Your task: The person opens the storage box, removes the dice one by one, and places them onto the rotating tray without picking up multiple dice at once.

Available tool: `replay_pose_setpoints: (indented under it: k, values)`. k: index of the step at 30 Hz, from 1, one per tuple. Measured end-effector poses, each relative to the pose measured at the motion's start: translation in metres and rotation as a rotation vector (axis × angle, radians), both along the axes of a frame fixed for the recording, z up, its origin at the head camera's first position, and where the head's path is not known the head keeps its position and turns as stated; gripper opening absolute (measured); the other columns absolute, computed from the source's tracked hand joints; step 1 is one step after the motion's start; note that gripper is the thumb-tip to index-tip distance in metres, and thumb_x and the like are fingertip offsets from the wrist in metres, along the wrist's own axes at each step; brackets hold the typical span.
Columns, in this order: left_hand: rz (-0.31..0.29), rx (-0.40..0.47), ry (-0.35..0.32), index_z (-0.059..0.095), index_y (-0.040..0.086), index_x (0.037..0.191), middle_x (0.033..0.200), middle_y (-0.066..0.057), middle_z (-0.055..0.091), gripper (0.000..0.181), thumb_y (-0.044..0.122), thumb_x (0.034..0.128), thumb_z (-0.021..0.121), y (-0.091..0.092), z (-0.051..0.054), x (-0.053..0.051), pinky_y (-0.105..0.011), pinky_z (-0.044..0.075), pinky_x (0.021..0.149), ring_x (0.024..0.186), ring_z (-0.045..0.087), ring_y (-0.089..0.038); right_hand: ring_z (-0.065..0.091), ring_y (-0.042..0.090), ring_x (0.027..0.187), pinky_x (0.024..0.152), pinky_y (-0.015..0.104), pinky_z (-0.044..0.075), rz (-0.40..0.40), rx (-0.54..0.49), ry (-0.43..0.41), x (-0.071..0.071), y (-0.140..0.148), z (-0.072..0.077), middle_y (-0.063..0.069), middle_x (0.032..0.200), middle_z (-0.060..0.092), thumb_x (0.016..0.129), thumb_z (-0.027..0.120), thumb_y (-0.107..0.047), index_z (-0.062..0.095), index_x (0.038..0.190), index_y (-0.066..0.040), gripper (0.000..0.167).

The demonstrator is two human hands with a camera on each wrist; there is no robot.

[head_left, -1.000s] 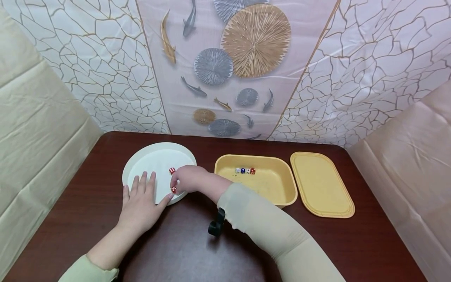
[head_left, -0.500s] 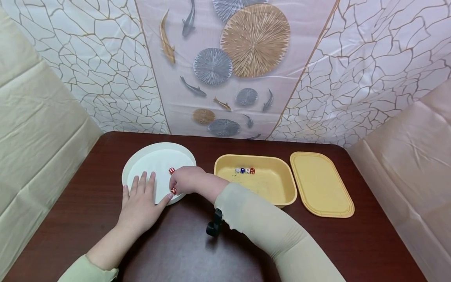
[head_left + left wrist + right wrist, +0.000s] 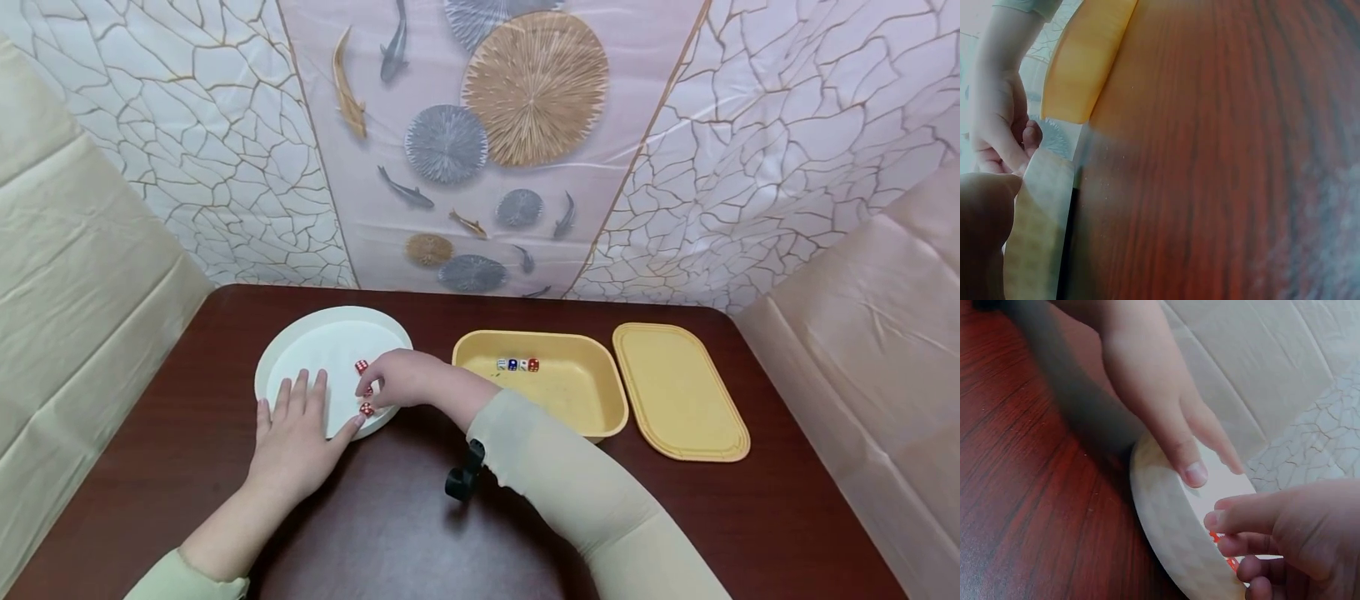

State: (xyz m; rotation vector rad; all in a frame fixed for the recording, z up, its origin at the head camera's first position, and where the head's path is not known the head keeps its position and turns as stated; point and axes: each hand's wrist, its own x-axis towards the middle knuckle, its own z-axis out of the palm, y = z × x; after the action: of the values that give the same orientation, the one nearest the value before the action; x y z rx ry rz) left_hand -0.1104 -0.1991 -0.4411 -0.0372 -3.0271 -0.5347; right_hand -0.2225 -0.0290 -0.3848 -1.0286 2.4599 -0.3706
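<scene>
My left hand [image 3: 288, 446] lay with its fingers straight and spread over the near left part of the round white tray [image 3: 337, 337], holding nothing; its thumb reached along the near rim. My right hand [image 3: 405, 379] was over the tray's right side, thumb and fingers bent, with a small gap between the tips. Three red dice lay in the tray around those fingertips: the far die [image 3: 362, 367] just beyond them, the middle die [image 3: 367, 391] partly hidden between them, and the near die [image 3: 366, 409] just beside my left thumb. I could not tell whether my right hand had hold of the middle one.

To the right on the dark table [image 3: 360, 533] stood a yellow container [image 3: 570, 404]. Inside, near its far wall, four dice made a row: a white die [image 3: 502, 364], a blue die [image 3: 513, 364], another white die [image 3: 523, 365] and a red die [image 3: 533, 365]. A yellow lid [image 3: 678, 392] lay flat beside the container.
</scene>
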Motion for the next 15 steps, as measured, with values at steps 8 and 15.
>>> replay_pose_setpoints:
  k: [8, 15]
  values:
    - [-0.002, 0.001, 0.002, 0.019, 0.000, 0.156, 0.157, -0.032, 0.018, 0.095, 0.068, 0.0943, 0.044, 0.002, 0.001, 0.001, -0.071, 0.000, 0.111, 0.144, 0.011, -0.053, 0.052, 0.009, 0.065, 0.060, 0.020, 0.045, -0.069, -0.171, -0.112, -0.005, 0.022, 0.003, -0.002, 0.072, 0.058, 0.092, 0.072, -0.022, 0.073, 0.120, -0.022, 0.028]
    - [0.000, 0.009, -0.003, 0.017, 0.000, 0.157, 0.158, -0.032, 0.016, 0.096, 0.068, 0.0943, 0.044, 0.002, -0.001, 0.001, -0.071, -0.001, 0.111, 0.144, 0.010, -0.053, 0.053, 0.013, 0.054, 0.054, 0.024, 0.047, -0.150, -0.360, -0.235, -0.010, 0.049, 0.007, 0.020, 0.083, 0.068, 0.092, 0.072, -0.019, 0.070, 0.126, -0.014, 0.034]
